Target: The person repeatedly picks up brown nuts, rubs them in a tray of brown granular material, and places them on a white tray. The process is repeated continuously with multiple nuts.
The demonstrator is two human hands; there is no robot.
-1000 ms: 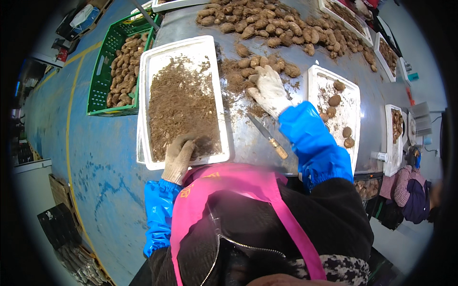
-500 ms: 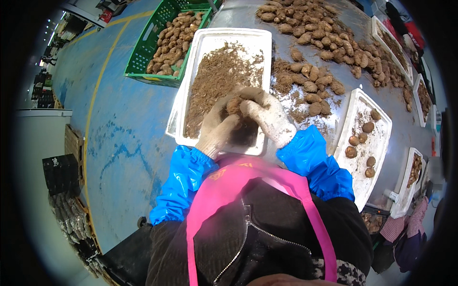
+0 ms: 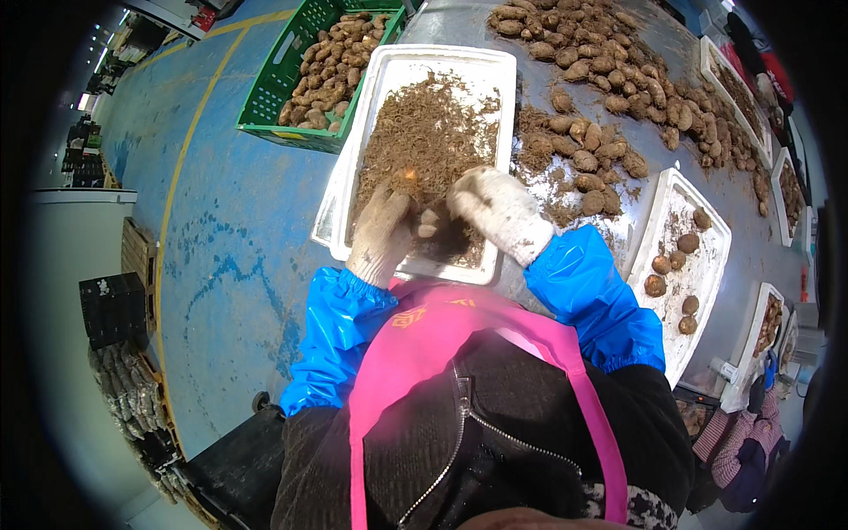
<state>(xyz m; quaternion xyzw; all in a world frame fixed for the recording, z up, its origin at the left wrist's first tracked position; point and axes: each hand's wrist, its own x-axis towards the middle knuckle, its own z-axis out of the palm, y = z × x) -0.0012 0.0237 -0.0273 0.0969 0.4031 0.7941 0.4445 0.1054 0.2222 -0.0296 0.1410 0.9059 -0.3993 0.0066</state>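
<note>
My gloved left hand (image 3: 384,225) is closed around a hairy brown tuber with an orange spot (image 3: 408,181), over the white foam tray (image 3: 507,97) full of loose brown fibrous scraps. My gloved right hand (image 3: 495,208) is curled over the tray's right half, just right of the tuber; what its fingers hold, if anything, is hidden. A loose heap of tubers (image 3: 587,159) lies on the steel table to the right of the tray. A second foam tray (image 3: 671,353), nearer my right sleeve, carries several round tubers (image 3: 688,243).
A green crate (image 3: 261,115) of tubers stands at the upper left beside blue floor. A large tuber pile (image 3: 609,66) covers the back of the table (image 3: 715,216). More trays (image 3: 784,190) line the far right, where a co-worker (image 3: 751,450) in checked sleeves appears. A black cart (image 3: 230,459) is lower left.
My right hand has left the small heap and come over the tray, joined my left on a tuber, then moved slightly right of it. My view has also shifted.
</note>
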